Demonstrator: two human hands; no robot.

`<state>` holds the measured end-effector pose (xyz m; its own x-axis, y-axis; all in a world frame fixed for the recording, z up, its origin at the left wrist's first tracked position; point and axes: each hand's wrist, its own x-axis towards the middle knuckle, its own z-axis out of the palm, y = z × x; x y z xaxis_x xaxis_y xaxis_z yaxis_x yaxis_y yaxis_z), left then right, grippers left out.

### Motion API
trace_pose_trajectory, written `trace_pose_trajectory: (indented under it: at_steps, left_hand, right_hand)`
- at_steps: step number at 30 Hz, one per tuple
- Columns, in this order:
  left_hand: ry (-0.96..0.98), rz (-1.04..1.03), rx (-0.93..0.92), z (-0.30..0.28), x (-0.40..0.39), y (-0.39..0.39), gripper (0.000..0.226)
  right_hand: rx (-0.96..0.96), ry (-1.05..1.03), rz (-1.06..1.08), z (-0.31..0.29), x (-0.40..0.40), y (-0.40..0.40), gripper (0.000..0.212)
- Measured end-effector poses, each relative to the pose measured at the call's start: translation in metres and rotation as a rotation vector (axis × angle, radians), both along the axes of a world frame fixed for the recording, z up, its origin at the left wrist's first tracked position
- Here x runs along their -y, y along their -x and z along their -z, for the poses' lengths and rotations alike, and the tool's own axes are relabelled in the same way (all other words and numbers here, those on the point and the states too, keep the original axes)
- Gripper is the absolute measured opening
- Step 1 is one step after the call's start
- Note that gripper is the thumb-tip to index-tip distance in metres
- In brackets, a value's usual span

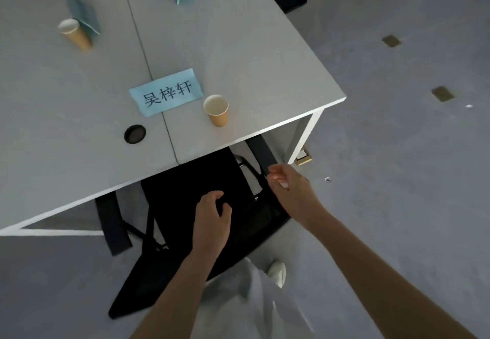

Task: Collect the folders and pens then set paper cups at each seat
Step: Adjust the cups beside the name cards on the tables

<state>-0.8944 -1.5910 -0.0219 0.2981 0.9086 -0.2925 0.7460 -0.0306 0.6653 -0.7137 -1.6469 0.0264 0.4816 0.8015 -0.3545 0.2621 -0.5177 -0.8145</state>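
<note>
A brown paper cup (217, 110) stands upright beside the flat blue name card (166, 92) on the grey table (238, 54), marking this seat as served; the left hand (212, 219) and right hand (289, 190) hover empty, fingers loosely curled, over the black mesh chair (185, 206).

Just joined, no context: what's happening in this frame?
A person stands at the end of a grey table, both hands empty. The left hand rests on the back of a black chair tucked under the table; the right hand hovers by its armrest. A paper cup stands upright beside the blue name card, and another cup stands at the next seat. No folders or pens are visible.
</note>
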Motion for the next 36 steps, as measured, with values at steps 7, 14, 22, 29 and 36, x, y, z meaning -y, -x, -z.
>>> trace_pose_trajectory:
  at_steps: [7, 14, 22, 29, 36]
  left_hand:
    - [-0.071, -0.054, -0.025, 0.017, -0.085, -0.02, 0.032]
    - [-0.145, -0.069, -0.211, 0.082, -0.196, -0.03, 0.056]
    - [-0.248, 0.058, -0.499, 0.133, -0.261, -0.044, 0.073]
    - [-0.286, 0.084, -0.542, 0.139, -0.263, -0.043, 0.073]
    - [-0.295, 0.068, -0.532, 0.138, -0.263, -0.042, 0.072]
  right_hand:
    - [0.013, 0.054, -0.087, 0.018, -0.083, -0.038, 0.035]
    - [-0.015, 0.076, -0.122, 0.057, -0.195, -0.046, 0.072]
    - [0.041, 0.015, -0.117, 0.12, -0.265, -0.038, 0.097]
    - [0.1, -0.081, -0.051, 0.134, -0.288, -0.03, 0.078]
    - [0.146, -0.169, 0.119, 0.131, -0.37, -0.061, 0.075]
